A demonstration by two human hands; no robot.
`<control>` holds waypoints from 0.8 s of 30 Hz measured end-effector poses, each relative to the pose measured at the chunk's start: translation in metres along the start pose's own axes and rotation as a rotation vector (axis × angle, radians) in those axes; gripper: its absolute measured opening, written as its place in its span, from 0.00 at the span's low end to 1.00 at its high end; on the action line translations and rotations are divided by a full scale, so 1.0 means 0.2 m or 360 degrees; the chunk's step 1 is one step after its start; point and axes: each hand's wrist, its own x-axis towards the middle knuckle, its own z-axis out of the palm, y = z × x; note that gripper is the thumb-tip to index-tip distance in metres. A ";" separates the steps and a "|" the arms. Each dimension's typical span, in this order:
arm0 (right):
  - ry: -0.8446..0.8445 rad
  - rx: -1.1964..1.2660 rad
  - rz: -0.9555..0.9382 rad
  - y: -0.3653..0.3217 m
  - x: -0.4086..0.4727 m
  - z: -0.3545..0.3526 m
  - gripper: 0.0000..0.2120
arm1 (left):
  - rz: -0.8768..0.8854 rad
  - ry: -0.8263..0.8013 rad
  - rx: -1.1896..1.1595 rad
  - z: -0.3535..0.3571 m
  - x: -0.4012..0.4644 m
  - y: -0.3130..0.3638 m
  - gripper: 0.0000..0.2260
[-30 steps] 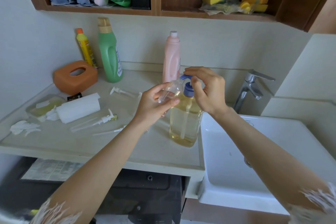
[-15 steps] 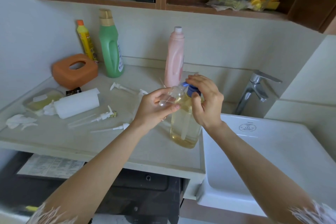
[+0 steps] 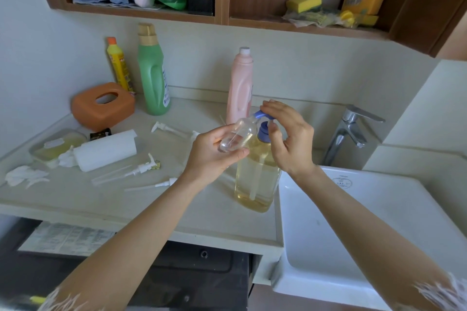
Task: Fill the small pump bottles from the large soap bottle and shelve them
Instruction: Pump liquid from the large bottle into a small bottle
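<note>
The left hand (image 3: 214, 149) gripped a small clear plastic bottle (image 3: 236, 135), tilted under the big amber soap bottle's (image 3: 255, 179) blue pump (image 3: 262, 118); the right hand's (image 3: 288, 139) relaxed fingers rested on it. A misaligned neck could spill soap.

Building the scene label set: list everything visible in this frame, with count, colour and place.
small pump bottle: 1, clear, tilted at blue spout
large soap bottle: 1, yellow liquid, blue pump, counter edge by sink
loose pump heads: 4, white, on counter
pink bottle: 1, behind large bottle
green bottle: 1, back wall
yellow bottle: 1, orange cap, left of green
tissue box: 1, orange
paper roll: 1, white, lying down
faucet: 1, chrome
sink: 1, white
sponge: 1, yellow, right shelf
left hand: grips small bottle
right hand: fingers on blue pump
</note>
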 end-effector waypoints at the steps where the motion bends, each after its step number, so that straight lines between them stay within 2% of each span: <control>1: 0.0036 0.0031 0.0006 0.01 -0.01 0.02 0.14 | 0.0023 0.0012 0.0012 0.00 0.00 0.00 0.22; 6: 0.0092 0.0088 -0.0003 0.06 -0.06 0.07 0.16 | 0.0024 0.0030 0.0086 0.00 -0.02 0.00 0.20; 19: -0.0170 -0.0025 -0.0053 -0.02 0.05 -0.06 0.18 | -0.0031 -0.0020 0.0091 -0.01 -0.04 0.07 0.22; 24: -0.0057 0.0064 -0.0021 0.00 0.00 -0.02 0.17 | -0.0014 0.0004 0.0046 0.00 -0.04 0.05 0.23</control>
